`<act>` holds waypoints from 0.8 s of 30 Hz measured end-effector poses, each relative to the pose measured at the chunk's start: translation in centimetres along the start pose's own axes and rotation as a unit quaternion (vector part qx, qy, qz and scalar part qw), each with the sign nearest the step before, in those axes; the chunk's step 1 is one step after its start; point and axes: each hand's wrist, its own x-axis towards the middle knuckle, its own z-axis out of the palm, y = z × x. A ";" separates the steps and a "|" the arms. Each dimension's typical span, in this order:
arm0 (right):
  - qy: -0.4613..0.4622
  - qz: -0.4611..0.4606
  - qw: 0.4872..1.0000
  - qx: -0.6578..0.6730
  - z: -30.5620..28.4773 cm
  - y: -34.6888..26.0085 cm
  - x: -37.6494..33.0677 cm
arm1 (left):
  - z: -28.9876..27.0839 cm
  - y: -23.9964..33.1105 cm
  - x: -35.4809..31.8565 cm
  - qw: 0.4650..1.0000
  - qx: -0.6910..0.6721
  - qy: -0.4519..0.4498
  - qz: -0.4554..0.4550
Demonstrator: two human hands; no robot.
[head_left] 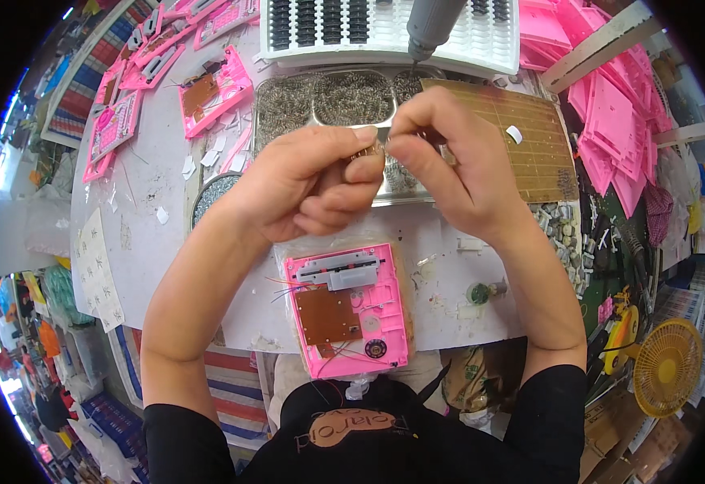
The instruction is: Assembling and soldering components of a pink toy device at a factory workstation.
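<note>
My left hand (304, 181) is closed, with small metal springs (374, 150) pinched between thumb and forefinger. Right beside them, the thumb and forefinger of my right hand (461, 161) come together in a pinch; what they grip is too small to make out. Both hands are above the near edge of a metal tray (405, 198), whose compartments hold heaps of loose springs (352, 101). Closer to me lies an open pink plastic housing (393, 310). Inside it are a brown circuit board (326, 315), a grey slotted part (344, 272), a round black part (376, 348) and thin wires.
Above the tray hangs a grey electric screwdriver (433, 24), in front of a white rack (401, 52) with black parts. Pink housings (207, 93) lie at left, pink panels (618, 121) at right. Small grey parts (558, 242) and a yellow fan (667, 367) are also at right.
</note>
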 end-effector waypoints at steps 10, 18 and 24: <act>0.083 -0.287 0.929 -0.220 0.0 3.1 -0.5 | -1.9 -0.8 0.2 0.992 0.070 -0.031 -0.102; -0.156 -0.013 0.967 -0.202 0.0 4.7 -3.2 | -2.6 -1.7 3.7 0.509 0.830 0.210 0.081; -0.108 0.113 0.965 -0.210 -2.2 2.9 -2.1 | -3.6 -2.4 9.0 0.427 0.894 0.136 0.007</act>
